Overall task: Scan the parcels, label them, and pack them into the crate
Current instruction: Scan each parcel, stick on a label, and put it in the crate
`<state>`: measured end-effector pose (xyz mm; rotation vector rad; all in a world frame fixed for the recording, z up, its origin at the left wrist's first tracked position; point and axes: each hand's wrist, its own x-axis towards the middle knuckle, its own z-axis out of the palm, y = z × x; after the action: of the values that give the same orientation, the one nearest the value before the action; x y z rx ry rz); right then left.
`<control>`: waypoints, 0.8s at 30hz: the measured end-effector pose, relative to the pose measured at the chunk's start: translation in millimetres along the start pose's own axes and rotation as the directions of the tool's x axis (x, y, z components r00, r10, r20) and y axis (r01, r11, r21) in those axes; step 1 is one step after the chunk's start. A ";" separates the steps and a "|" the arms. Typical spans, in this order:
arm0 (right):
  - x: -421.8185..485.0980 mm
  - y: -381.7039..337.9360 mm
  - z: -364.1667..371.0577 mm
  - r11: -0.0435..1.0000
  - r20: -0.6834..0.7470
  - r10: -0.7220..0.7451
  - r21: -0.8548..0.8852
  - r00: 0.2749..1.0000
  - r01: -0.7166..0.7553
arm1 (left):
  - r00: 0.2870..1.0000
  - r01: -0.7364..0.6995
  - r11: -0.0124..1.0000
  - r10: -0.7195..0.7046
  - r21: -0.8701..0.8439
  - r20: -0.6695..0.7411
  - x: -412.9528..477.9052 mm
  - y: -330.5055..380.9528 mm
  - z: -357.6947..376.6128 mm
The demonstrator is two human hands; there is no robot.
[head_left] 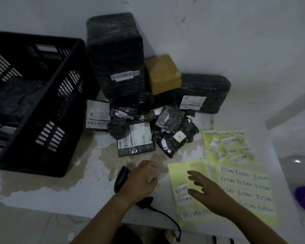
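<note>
Left hand (139,180) lies over the scanner (121,178) near the tabletop's (88,196) front edge — grip unclear. Right hand (206,189), fingers spread, holds nothing above the label sheet (180,171). The parcels (137,136) are heaped behind — the crate (25,155) sits at the left edge.

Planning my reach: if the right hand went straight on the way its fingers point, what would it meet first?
Likely the flat parcel with the white label, beyond the yellow sheet; height is unclear.

Keeping the crate (74,131) at the table's (42,191) left edge. Piling the parcels (116,55) just right of it, toward the far edge. Spreading the label sheets (236,155) before them, along the right edge. Laying the scanner (121,178) near the front edge, left of the sheets.
</note>
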<state>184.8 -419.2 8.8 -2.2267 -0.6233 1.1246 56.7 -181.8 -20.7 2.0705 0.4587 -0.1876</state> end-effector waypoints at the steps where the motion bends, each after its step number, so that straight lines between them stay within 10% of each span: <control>1: 3.7 4.8 -2.3 1.000 0.003 -0.009 -0.017 1.000 0.009 | 1.000 0.016 1.000 -0.016 -0.001 -0.013 6.0 1.9 2.3; 11: 90.9 10.4 -22.4 0.934 -0.112 -0.094 -0.353 0.989 0.049 | 0.994 -0.024 0.999 0.021 -0.030 -0.108 81.0 28.2 -17.1; 24: 133.7 26.2 -44.3 0.777 0.035 0.052 -0.629 0.998 -0.018 | 0.853 0.304 0.906 -0.396 -0.294 -0.340 204.5 45.4 -37.0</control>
<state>297.6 -367.2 -62.7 -2.7809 -1.1202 1.0988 260.2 -120.8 -29.6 1.7759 1.0643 0.0715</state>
